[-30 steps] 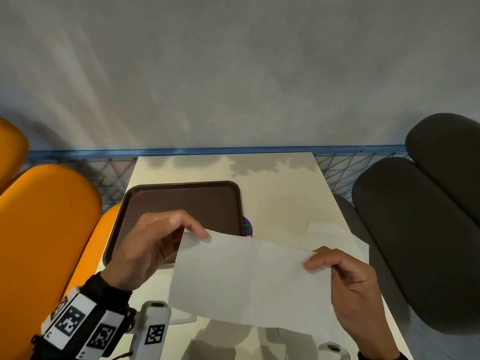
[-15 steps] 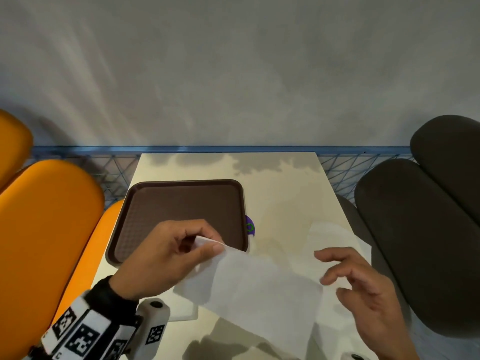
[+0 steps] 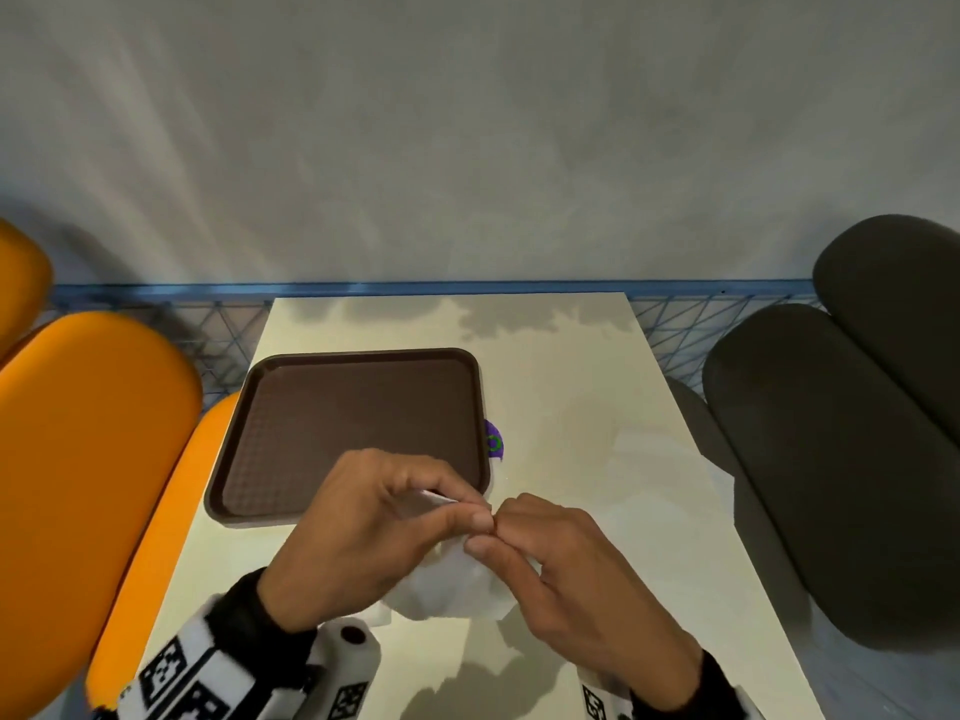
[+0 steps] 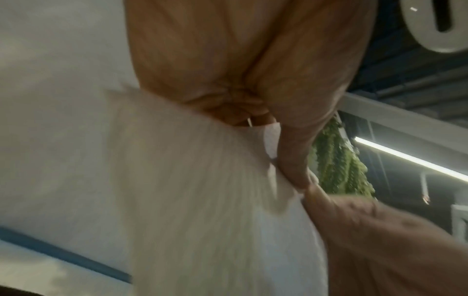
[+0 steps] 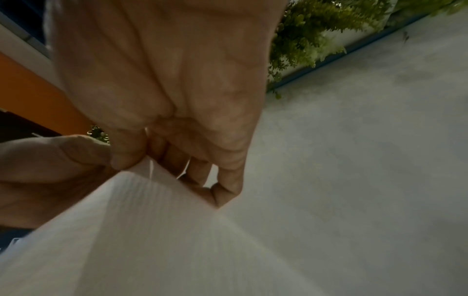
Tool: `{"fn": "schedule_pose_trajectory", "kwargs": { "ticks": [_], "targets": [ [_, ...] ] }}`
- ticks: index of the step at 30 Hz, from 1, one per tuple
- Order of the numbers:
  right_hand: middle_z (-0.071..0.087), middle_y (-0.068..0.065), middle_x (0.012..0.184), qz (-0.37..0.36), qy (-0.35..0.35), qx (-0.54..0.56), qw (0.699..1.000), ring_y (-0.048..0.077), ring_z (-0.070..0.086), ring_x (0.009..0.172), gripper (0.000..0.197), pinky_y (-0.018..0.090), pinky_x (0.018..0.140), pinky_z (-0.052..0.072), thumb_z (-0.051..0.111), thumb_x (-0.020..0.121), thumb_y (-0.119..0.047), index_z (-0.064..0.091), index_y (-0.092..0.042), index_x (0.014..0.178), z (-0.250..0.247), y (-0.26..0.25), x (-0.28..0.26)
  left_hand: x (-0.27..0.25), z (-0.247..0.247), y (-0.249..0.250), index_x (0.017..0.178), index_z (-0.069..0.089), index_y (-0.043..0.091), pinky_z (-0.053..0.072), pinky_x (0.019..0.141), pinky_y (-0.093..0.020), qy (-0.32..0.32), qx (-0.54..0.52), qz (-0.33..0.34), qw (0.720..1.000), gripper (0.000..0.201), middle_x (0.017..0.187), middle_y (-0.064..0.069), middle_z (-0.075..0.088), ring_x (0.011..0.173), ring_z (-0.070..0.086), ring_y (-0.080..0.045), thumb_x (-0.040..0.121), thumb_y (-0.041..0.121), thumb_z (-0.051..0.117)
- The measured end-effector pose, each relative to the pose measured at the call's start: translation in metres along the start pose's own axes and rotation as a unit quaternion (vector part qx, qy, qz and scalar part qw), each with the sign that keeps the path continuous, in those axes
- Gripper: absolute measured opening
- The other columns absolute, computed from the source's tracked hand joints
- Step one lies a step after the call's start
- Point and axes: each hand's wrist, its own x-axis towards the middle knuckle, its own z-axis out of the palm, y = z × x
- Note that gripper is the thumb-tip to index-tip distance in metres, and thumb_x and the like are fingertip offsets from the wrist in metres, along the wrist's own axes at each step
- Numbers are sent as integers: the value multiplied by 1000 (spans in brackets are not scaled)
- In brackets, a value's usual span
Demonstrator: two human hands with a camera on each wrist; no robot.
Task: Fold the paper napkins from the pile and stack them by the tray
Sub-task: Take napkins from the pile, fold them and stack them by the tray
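Note:
A white paper napkin (image 3: 452, 584) hangs doubled over above the table's near half, just in front of the brown tray (image 3: 483, 407). My left hand (image 3: 470, 511) and right hand (image 3: 493, 535) meet fingertip to fingertip at its top edge, and each pinches it. In the left wrist view the left hand (image 4: 273, 144) nips the napkin (image 4: 202, 200) between thumb and fingers. The right wrist view shows the right hand (image 5: 147, 160) doing the same on the napkin (image 5: 126, 240). The pale napkin pile (image 3: 670, 459) lies flat at the table's right edge.
A purple sticker (image 3: 493, 441) sits beside the tray's right rim. A white paper corner (image 3: 383, 615) peeks out under my left wrist. Orange seats (image 3: 93, 459) stand left of the table and dark grey seats (image 3: 831, 459) right. A blue rail (image 3: 415, 289) runs behind.
The napkin was stretched wide between both hands. The right hand let go, the left hand carried its corner rightward, and now both hands pinch the doubled napkin together.

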Motion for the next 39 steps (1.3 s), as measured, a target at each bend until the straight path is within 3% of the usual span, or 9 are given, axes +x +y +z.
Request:
{"fn": "schedule_pose_trajectory", "kwargs": {
  "ticks": [7, 12, 14, 19, 24, 26, 30, 36, 39],
  "targets": [
    [51, -22, 78, 135, -117, -105, 978, 2, 48, 81, 25, 30, 82, 45, 30, 96, -61, 49, -45, 94, 0, 66, -60, -7, -39, -11, 73, 79, 34, 53, 68, -14, 56, 27, -55, 997, 10, 79, 21, 75, 78, 71, -2, 73, 43, 74],
    [36, -44, 128, 131, -97, -42, 986, -15, 33, 121, 52, 7, 98, 29, 48, 77, -85, 53, -59, 122, 5, 26, -36, -23, -4, -11, 81, 80, 33, 55, 68, -19, -84, 38, -21, 996, 14, 81, 23, 74, 76, 70, 0, 81, 46, 75],
    [41, -41, 127, 90, -144, -4, 985, -11, 35, 122, 33, 6, 98, 25, 50, 89, -71, 59, -53, 116, 22, 11, -24, -29, 7, -12, 84, 80, 35, 56, 69, -25, -113, 30, -29, 993, 9, 80, 22, 74, 75, 70, -3, 82, 42, 77],
    [56, -9, 93, 88, -190, 14, 978, 5, 49, 91, 37, 23, 83, 36, 40, 102, -55, 57, -24, 89, 36, 15, -22, -51, -43, -32, 82, 77, 37, 58, 75, -26, 80, -56, -125, 987, 23, 86, 12, 77, 85, 72, -8, 69, 56, 75],
    [54, -9, 78, 109, -230, 30, 967, 5, 48, 73, 45, 24, 63, 33, 41, 96, -65, 54, -25, 78, 54, -8, 0, -69, -30, -60, 111, 61, 53, 47, 92, -15, -182, -17, -254, 950, 57, 109, 33, 65, 107, 60, 5, 60, 65, 83],
    [51, -7, 70, 145, -232, 84, 958, 4, 45, 67, 43, 23, 60, 31, 52, 93, -61, 52, -24, 72, 68, -8, 10, -79, -22, -82, 91, 72, 39, 51, 75, -16, -144, -54, -262, 953, 22, 92, 17, 72, 88, 68, -6, 74, 51, 81],
    [74, -16, 86, 292, -261, 244, 887, 1, 67, 82, 21, 21, 78, 50, 79, 82, -44, 75, -25, 87, 110, 19, 8, -114, -35, -136, 94, 76, 11, 57, 72, -31, 10, -206, -367, 907, 26, 94, -6, 77, 84, 74, -21, 85, 35, 74],
    [78, 5, 100, 459, -101, 377, 798, 23, 74, 96, 11, 32, 77, 55, 76, 88, -19, 80, -13, 96, 185, 42, 15, -151, -45, -223, 104, 76, 8, 57, 90, -52, 95, -263, -469, 838, 23, 102, -12, 77, 95, 73, -32, 90, 26, 72],
    [79, 0, 91, 477, -44, 334, 812, 20, 73, 85, 7, 29, 68, 51, 73, 88, -15, 80, -13, 87, 214, 47, 39, -142, -53, -260, 70, 72, 11, 51, 64, -39, 146, -207, -494, 832, 20, 70, -7, 71, 66, 63, -28, 88, 20, 74]
  ]
}}
